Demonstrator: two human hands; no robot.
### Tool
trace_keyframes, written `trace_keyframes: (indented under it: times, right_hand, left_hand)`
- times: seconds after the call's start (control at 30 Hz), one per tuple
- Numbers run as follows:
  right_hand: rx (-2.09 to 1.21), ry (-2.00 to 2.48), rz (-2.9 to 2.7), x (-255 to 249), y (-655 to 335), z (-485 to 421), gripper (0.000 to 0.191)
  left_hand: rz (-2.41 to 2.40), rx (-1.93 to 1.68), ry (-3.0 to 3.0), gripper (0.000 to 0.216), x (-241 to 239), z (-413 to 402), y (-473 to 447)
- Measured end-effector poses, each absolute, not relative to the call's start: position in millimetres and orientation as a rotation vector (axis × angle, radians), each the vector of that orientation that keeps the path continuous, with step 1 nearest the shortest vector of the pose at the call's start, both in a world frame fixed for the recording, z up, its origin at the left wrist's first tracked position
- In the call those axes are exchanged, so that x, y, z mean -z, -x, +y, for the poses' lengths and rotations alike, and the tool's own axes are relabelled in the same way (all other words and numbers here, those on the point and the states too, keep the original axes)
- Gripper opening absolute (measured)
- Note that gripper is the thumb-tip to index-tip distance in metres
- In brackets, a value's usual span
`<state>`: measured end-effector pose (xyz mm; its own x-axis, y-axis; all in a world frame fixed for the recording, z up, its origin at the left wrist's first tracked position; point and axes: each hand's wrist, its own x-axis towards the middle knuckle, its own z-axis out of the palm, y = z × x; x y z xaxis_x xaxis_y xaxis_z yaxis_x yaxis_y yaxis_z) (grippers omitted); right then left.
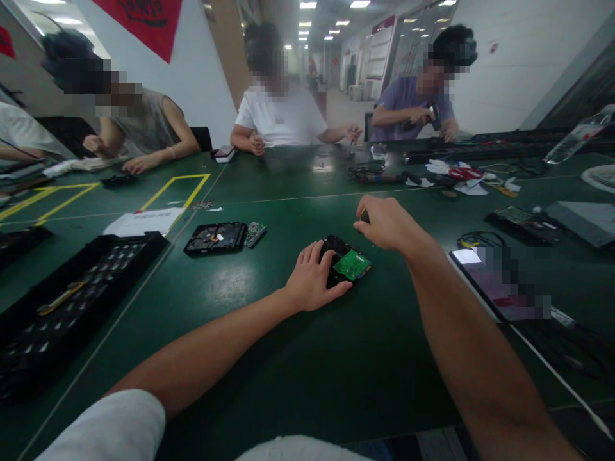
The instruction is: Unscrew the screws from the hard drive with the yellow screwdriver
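Note:
A hard drive (346,262) lies on the green table with its green circuit board facing up. My left hand (314,278) grips it from the left, thumb along the near edge and fingers across the black casing. Above and just beyond the drive's far right corner, my right hand (387,224) is closed around a yellow-and-black handle, apparently a screwdriver (365,216); its shaft cannot be made out. Left of my hands sit another hard drive (215,238) and a loose green circuit board (254,234) touching or close to its right side.
A long black tray (120,246) stands at left. On the right are a phone (494,288) with a white cable, an opened device (523,224) and a grey box (583,221). Several people sit across the table (269,358); one in purple (398,102) holds a power tool.

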<state>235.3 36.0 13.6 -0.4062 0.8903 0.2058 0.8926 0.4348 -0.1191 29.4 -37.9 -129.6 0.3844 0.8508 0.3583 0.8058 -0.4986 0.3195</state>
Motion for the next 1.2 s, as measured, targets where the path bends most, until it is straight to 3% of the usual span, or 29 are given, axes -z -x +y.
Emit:
trace_keyframes:
  times: [0.2,0.53,0.83,1.1,1.2]
  right_hand:
    - [0.070,1.653,-2.428,-18,-224,25,0.018]
    - [-0.086,1.436,-2.499,-12,-237,38,0.015]
    - [0.086,1.715,-2.400,-16,-225,27,0.023]
    - [-0.161,1.357,-2.544,-15,-240,39,0.011]
    - [-0.105,1.419,-2.500,-13,-242,40,0.010]
  left_hand:
    - [1.538,-0.724,-2.561,0.082,130,-38,-30]
    - [1.525,-0.742,-2.537,0.083,130,-37,-30]
    - [1.529,-0.728,-2.556,0.082,130,-38,-30]
    - [1.539,-0.720,-2.558,0.083,129,-39,-30]
    - [1.538,-0.715,-2.557,0.083,130,-38,-30]
